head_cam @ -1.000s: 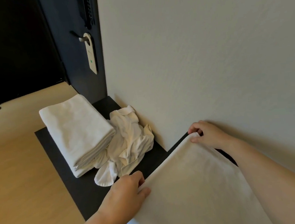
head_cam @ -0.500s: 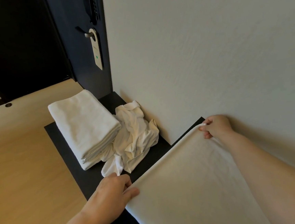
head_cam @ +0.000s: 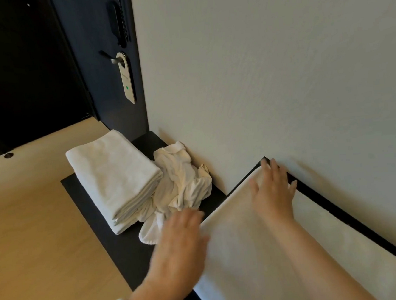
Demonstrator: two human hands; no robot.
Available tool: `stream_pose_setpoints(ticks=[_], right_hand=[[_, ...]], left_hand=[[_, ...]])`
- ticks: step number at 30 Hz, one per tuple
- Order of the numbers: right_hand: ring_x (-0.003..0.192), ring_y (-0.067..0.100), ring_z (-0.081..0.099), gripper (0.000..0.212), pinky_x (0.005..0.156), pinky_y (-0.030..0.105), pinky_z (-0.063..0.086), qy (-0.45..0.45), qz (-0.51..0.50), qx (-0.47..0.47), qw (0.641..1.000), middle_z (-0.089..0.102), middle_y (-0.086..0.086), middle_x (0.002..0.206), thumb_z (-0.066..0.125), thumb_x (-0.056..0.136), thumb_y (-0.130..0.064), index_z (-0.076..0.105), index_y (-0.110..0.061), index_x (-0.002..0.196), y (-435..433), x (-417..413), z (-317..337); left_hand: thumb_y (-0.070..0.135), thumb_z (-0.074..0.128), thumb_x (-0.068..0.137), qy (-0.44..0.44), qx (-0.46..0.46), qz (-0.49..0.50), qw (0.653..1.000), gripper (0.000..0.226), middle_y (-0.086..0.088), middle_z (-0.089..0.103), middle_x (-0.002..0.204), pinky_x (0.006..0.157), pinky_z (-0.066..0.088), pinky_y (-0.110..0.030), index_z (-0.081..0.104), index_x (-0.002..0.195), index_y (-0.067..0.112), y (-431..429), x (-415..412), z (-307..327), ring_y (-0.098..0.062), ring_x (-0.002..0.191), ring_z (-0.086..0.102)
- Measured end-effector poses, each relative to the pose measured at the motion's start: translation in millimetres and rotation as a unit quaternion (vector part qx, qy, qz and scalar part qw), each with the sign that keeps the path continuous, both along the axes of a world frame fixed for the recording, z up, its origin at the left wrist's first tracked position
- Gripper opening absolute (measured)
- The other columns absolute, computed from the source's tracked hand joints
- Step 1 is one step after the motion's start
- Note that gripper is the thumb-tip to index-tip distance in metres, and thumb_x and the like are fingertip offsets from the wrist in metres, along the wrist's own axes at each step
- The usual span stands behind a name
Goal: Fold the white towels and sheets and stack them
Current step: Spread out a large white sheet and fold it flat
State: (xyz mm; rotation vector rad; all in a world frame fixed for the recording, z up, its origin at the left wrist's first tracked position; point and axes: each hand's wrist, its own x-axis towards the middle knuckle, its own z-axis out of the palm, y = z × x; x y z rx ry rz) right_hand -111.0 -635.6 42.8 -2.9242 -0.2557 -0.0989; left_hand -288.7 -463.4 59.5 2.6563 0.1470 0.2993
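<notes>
A white towel [head_cam: 261,252] lies spread flat on the black table [head_cam: 119,243] along the wall. My right hand [head_cam: 273,188] lies flat on its far corner, fingers straight and spread. My left hand [head_cam: 183,237], blurred, rests flat at the towel's left edge with its fingers straight. A stack of folded white towels [head_cam: 115,176] sits at the far left end of the table. A crumpled white sheet [head_cam: 183,182] lies between the stack and the wall.
A cream wall [head_cam: 281,70] runs along the table's right side. A dark door [head_cam: 103,62] with a handle and a hanging tag [head_cam: 126,79] stands behind the stack. Light wooden floor [head_cam: 32,236] stretches to the left.
Both hands have let go of the towel's far corners and now lie flat on it. The towel has settled on the table.
</notes>
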Motion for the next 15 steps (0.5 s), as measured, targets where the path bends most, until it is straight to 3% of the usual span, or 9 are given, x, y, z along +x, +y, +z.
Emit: stream_pose_setpoints(ticks=[1, 2, 3, 4, 5, 9, 12, 13, 15], right_hand=[[0.153, 0.025, 0.003, 0.059, 0.119, 0.059, 0.007, 0.050, 0.020, -0.035, 0.998, 0.006, 0.005, 0.166, 0.029, 0.104, -0.040, 0.014, -0.020, 0.158, 0, -8, -6], [0.153, 0.022, -0.004, 0.059, 0.120, 0.057, 0.001, 0.097, 0.044, -0.063, 0.992, -0.002, 0.002, 0.167, 0.022, 0.105, -0.044, 0.006, -0.024, 0.158, 1, -14, -12], [0.153, 0.020, -0.008, 0.060, 0.121, 0.055, -0.003, 0.125, 0.059, -0.075, 0.988, -0.007, 0.000, 0.166, 0.018, 0.105, -0.047, 0.001, -0.026, 0.158, 1, -16, -14], [0.152, 0.019, -0.010, 0.060, 0.121, 0.053, -0.006, 0.140, 0.062, -0.068, 0.986, -0.008, -0.001, 0.166, 0.017, 0.105, -0.048, -0.001, -0.026, 0.158, 1, -16, -12], [0.152, 0.019, -0.010, 0.061, 0.121, 0.052, -0.007, 0.150, 0.050, -0.048, 0.986, -0.007, 0.000, 0.166, 0.018, 0.105, -0.048, -0.002, -0.025, 0.158, 2, -17, -7], [0.153, 0.021, 0.000, 0.061, 0.122, 0.049, -0.004, 0.049, -0.016, 0.002, 0.999, 0.007, 0.008, 0.166, 0.024, 0.106, -0.040, 0.008, -0.012, 0.158, -6, -56, 11], [0.148, 0.028, 0.026, 0.056, 0.121, 0.051, 0.014, -0.025, -0.024, 0.025, 0.999, 0.033, 0.016, 0.157, 0.032, 0.104, -0.034, 0.035, -0.002, 0.150, -6, -128, 4], [0.146, 0.028, 0.030, 0.058, 0.120, 0.051, 0.020, -0.019, -0.036, 0.012, 0.999, 0.036, 0.015, 0.155, 0.027, 0.102, -0.036, 0.038, -0.002, 0.149, -7, -148, -3], [0.151, 0.022, 0.015, 0.071, 0.124, 0.046, 0.010, 0.037, -0.062, -0.026, 0.997, 0.018, 0.010, 0.162, 0.004, 0.096, -0.043, 0.022, -0.007, 0.155, -17, -175, -16]], left_hand=[[0.044, 0.060, 0.088, -0.011, 0.049, -0.049, 0.997, 0.048, 0.004, 0.054, 0.139, 0.104, 0.042, -0.033, 0.058, 0.131, 0.023, -12, 5, -1, -0.020, 0.127, 0.054], [0.047, 0.048, 0.093, 0.026, 0.080, -0.113, 0.990, 0.057, 0.001, 0.036, 0.156, 0.116, 0.028, -0.039, 0.045, 0.145, 0.023, -23, 10, -5, -0.022, 0.145, 0.033], [0.049, 0.033, 0.099, 0.062, 0.097, -0.160, 0.980, 0.061, 0.002, 0.008, 0.165, 0.123, 0.007, -0.042, 0.022, 0.155, 0.026, -31, 13, -12, -0.019, 0.152, 0.001], [0.051, 0.020, 0.102, 0.112, 0.106, -0.192, 0.969, 0.063, 0.006, -0.015, 0.163, 0.122, -0.011, -0.044, -0.001, 0.157, 0.030, -33, 14, -22, -0.015, 0.148, -0.025], [0.053, 0.010, 0.102, 0.141, 0.108, -0.206, 0.962, 0.062, 0.009, -0.028, 0.159, 0.119, -0.019, -0.045, -0.015, 0.155, 0.032, -32, 12, -30, -0.011, 0.141, -0.037], [0.050, -0.012, 0.093, 0.158, 0.144, -0.205, 0.955, 0.062, 0.007, -0.037, 0.155, 0.116, -0.023, -0.048, -0.025, 0.150, 0.030, -28, 12, -39, -0.012, 0.136, -0.045], [0.037, -0.005, 0.094, 0.115, 0.183, -0.202, 0.955, 0.066, -0.009, -0.016, 0.161, 0.120, -0.011, -0.051, 0.000, 0.154, 0.011, -48, 19, -33, -0.025, 0.146, -0.027], [0.035, 0.000, 0.096, 0.092, 0.173, -0.209, 0.958, 0.065, -0.011, -0.007, 0.162, 0.122, -0.003, -0.051, 0.009, 0.155, 0.008, -54, 21, -34, -0.027, 0.149, -0.017], [0.041, -0.001, 0.097, 0.085, 0.141, -0.247, 0.955, 0.064, -0.006, -0.013, 0.163, 0.123, -0.007, -0.047, -0.002, 0.155, 0.013, -63, 23, -41, -0.023, 0.148, -0.021]])
